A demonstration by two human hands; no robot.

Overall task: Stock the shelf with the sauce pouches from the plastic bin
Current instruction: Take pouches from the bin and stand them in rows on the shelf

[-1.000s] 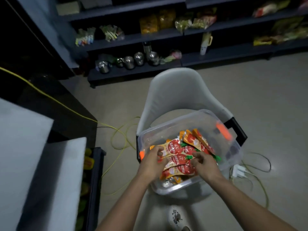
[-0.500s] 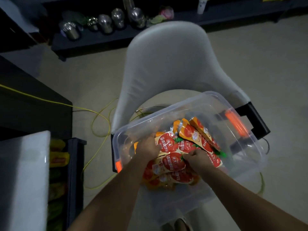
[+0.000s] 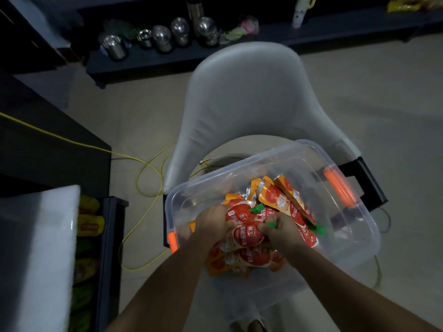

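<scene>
A clear plastic bin (image 3: 347, 226) with orange latches sits on a pale chair seat. Inside lie several red and orange sauce pouches (image 3: 279, 198) with green caps. My left hand (image 3: 214, 224) grips the left side of a bunch of pouches (image 3: 247, 236) near the bin's front. My right hand (image 3: 281, 230) grips the same bunch from the right, fingers curled at a green cap. More pouches lie under the bunch, partly hidden by my hands.
The pale chair (image 3: 251, 99) has its back toward a low dark shelf (image 3: 167, 56) holding steel pots and a white cup. A yellow cable (image 3: 141, 168) loops on the floor at left. A dark rack (image 3: 107, 248) with yellow packets stands at lower left.
The view has dropped closer to the bin. Both hands have closed together on a bunch of pouches and drawn it toward the bin's front edge.
</scene>
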